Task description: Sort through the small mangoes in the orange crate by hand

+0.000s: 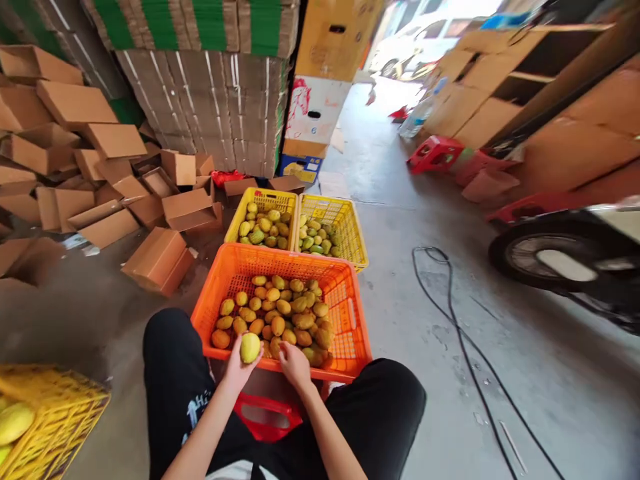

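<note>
My left hand (239, 365) is closed round a yellow-green mango (250, 347), held just above the near rim of an orange crate (350, 313). That crate holds several yellow-brown mangoes (280, 317). My right hand (294, 363) reaches over the same rim, fingers curled down among the fruit; what it grips, if anything, is hidden. Beyond the orange crate stand two yellow crates, the left one (235, 223) and the right one (357, 243), both with greener mangoes. My knees in black trousers flank a red stool (267, 417).
Another yellow crate (55, 420) with fruit sits at my lower left. Loose cardboard boxes (100, 193) pile up on the left, stacked flat cartons (215, 100) behind. A black cable (465, 347) crosses the concrete floor, and a scooter wheel (560, 260) stands at right.
</note>
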The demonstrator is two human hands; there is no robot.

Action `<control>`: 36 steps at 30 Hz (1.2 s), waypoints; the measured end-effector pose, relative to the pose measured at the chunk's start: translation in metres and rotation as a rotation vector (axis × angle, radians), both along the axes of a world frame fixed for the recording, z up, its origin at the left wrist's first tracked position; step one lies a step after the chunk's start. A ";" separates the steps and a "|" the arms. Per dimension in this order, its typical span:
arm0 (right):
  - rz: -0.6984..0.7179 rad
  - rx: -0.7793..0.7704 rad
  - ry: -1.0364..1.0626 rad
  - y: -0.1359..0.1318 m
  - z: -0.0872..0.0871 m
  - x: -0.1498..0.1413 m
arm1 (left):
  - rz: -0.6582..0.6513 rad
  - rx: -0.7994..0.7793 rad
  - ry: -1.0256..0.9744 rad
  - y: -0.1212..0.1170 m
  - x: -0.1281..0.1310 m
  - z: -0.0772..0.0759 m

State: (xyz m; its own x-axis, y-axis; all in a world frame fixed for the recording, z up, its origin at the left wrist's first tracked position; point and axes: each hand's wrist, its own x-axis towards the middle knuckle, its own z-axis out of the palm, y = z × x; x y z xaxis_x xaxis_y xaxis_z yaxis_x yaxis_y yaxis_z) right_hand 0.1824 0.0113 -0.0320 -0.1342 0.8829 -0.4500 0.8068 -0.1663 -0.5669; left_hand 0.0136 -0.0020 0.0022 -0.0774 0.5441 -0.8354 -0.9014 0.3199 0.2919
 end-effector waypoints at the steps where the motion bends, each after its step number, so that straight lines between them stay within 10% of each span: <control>1: 0.042 0.009 -0.024 -0.002 -0.001 -0.002 | 0.045 -0.059 0.005 0.011 0.004 0.000; 4: 0.086 -0.001 -0.207 0.005 0.001 -0.007 | -0.037 -0.110 -0.025 0.062 0.031 0.018; 9: 0.102 0.028 -0.221 0.008 0.004 -0.007 | -0.217 0.368 -0.149 0.157 0.083 0.120; 13: 0.131 0.009 -0.230 0.006 0.005 -0.005 | -0.323 0.666 -0.094 0.174 0.077 0.171; 15: 0.144 0.006 -0.231 0.008 0.005 -0.005 | -0.359 0.696 0.037 0.149 0.058 0.155; 21: 0.143 -0.010 -0.202 0.011 0.004 -0.006 | -0.522 0.310 0.618 0.025 -0.001 0.019; 24: 0.138 -0.045 -0.199 0.012 0.006 -0.005 | -0.728 0.289 0.833 0.000 -0.005 -0.016; 36: 0.148 -0.116 -0.226 0.010 0.008 -0.002 | -1.048 0.065 1.054 0.098 -0.048 -0.067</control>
State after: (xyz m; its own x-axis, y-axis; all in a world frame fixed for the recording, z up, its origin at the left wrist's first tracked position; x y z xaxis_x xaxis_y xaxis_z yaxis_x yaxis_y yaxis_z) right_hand 0.1803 0.0213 -0.0244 -0.1429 0.8018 -0.5802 0.9306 -0.0907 -0.3545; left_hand -0.0341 0.0963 -0.0651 -0.1753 0.7664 -0.6180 0.3553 0.6347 0.6863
